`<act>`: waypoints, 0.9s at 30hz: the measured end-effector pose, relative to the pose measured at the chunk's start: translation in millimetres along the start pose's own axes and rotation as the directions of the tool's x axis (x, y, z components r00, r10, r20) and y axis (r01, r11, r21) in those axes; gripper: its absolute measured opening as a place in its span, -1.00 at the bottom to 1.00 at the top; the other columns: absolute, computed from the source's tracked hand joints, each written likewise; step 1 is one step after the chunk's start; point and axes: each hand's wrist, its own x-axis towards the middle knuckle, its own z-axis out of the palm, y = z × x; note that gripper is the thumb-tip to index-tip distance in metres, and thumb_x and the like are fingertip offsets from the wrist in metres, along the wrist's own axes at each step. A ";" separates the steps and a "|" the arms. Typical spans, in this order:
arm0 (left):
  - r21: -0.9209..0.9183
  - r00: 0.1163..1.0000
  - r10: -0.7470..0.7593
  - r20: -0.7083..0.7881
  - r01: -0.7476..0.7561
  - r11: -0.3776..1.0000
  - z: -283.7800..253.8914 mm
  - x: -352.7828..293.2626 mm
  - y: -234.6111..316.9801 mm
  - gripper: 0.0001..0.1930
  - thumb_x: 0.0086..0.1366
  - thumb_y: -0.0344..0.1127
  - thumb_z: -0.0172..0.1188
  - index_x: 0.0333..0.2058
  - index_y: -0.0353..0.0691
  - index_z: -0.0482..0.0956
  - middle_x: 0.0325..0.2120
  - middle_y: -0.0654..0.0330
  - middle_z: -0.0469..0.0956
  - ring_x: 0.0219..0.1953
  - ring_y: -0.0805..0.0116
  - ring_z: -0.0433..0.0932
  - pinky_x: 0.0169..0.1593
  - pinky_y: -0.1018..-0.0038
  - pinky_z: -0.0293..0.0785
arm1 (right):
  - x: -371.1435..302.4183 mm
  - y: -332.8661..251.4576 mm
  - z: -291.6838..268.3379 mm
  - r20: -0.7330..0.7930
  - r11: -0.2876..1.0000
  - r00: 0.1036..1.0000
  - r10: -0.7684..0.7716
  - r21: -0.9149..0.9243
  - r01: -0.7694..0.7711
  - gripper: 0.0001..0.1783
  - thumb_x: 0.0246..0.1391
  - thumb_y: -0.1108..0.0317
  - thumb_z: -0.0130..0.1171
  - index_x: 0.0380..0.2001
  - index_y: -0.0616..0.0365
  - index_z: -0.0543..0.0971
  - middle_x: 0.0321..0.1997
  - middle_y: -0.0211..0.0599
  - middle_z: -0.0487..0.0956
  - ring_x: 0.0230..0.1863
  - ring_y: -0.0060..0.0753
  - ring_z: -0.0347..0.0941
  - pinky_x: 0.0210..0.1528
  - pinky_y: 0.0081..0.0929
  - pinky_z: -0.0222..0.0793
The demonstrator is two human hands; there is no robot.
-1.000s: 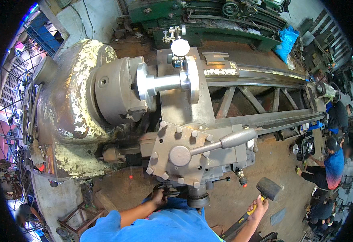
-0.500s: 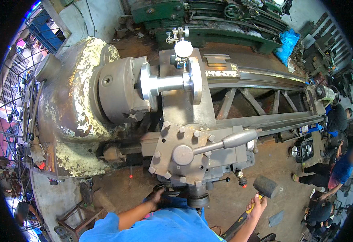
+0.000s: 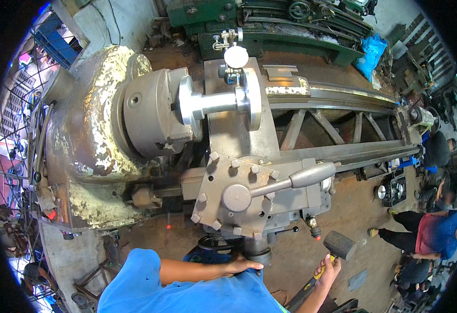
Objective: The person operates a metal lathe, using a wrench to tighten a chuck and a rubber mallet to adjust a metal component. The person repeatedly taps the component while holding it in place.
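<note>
My right hand is closed round the yellow and black handle of a mallet; its dark head is up, near the lathe's right side. My left hand is at the front of my blue shirt, close beside the cross-slide dial. Its thumb side shows, but its other fingers are hidden. In the lathe chuck sits a shiny flanged metal workpiece. A dial indicator stands behind the workpiece's right flange. Nearer to me is the square tool post with its clamping lever.
The lathe bed runs off to the right. Behind it stands a green machine with a blue bag at its end. A tray of round parts lies at the right, near a person in blue and others.
My left hand has moved right, from the carriage handwheel toward the cross-slide dial. My right hand and the mallet have shifted slightly left and down. The person at the right has changed posture.
</note>
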 end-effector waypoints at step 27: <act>-0.666 0.858 -0.366 -0.361 0.038 0.745 -207.8 4.4 -132.5 -0.65 0.53 0.02 -0.07 -0.19 -0.09 0.57 -0.47 0.14 0.63 -0.56 0.22 0.56 -0.51 0.30 0.51 | -24.9 10.4 2.2 -0.035 1.000 0.999 -0.024 -0.019 0.023 -0.71 0.27 0.29 0.32 -0.10 0.10 0.42 -0.51 -0.43 0.39 -0.72 -0.55 0.25 -0.72 -0.52 0.17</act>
